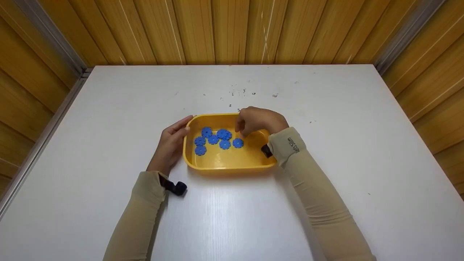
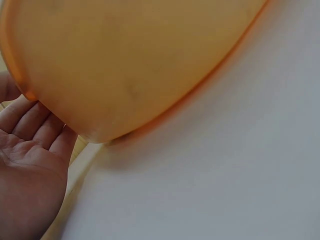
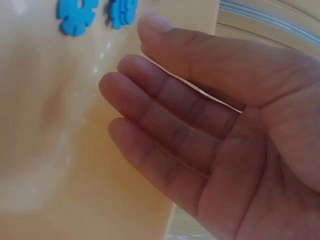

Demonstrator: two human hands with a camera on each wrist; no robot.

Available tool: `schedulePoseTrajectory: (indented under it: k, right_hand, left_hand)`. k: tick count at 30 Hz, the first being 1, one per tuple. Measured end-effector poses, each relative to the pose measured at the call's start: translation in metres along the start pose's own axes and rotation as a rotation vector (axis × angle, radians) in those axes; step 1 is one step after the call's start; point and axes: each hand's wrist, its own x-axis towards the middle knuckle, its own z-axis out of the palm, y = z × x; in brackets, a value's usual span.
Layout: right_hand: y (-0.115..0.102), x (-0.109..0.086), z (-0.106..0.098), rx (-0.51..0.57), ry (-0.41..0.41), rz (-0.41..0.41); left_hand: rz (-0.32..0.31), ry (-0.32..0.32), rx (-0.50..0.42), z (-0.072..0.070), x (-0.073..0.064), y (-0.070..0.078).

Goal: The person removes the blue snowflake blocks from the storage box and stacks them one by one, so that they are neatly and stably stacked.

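Note:
A yellow plastic tray (image 1: 217, 168) sits on the white table, with several blue notched discs (image 1: 225, 144) lying in its left and middle part. My left hand (image 1: 172, 144) holds the tray's left end, thumb over the rim and fingers along the outer wall. In the left wrist view that hand's palm (image 2: 30, 170) faces the tray's underside. Over the tray's far right part is my right hand (image 1: 259, 119), fingers pointing down inside, near a single disc (image 1: 238, 143). The right wrist view shows its fingers (image 3: 145, 105) loosely bent, with nothing visible between them and the thumb.
The white table (image 1: 108, 108) extends around the tray on all sides. Dark specks and scuffs (image 1: 253, 93) mark it beyond the tray. Yellow wood-like panels (image 1: 228, 32) stand along the back and both sides. A black wrist camera (image 1: 177, 188) juts from the left sleeve.

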Motion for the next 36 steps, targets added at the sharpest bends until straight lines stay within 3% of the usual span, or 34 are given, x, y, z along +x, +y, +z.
schedulePoseTrajectory:
  k: [6,13,21,26,32,36]
  right_hand:
    - [-0.002,0.006,0.008,-0.027,-0.027,-0.008]
    - [-0.003,0.011,0.013,-0.005,-0.055,0.049]
    - [-0.007,0.012,0.020,-0.038,-0.045,0.011]
    - [-0.009,0.012,0.023,-0.040,-0.047,0.033]
    - [-0.011,0.008,0.026,-0.011,-0.025,0.062]
    - [-0.013,0.004,0.028,0.063,0.004,0.118]
  left_hand:
    - [0.021,-0.008,0.019,0.000,0.001,-0.002]
    - [0.015,-0.012,0.026,0.001,0.001,-0.001]
    - [0.016,-0.011,0.022,0.001,0.000,0.000]
    - [0.011,-0.013,0.019,0.001,0.000,0.001]
    - [0.017,-0.004,0.030,0.001,0.001,0.000]
    - [0.019,0.004,0.043,0.001,0.000,0.000]
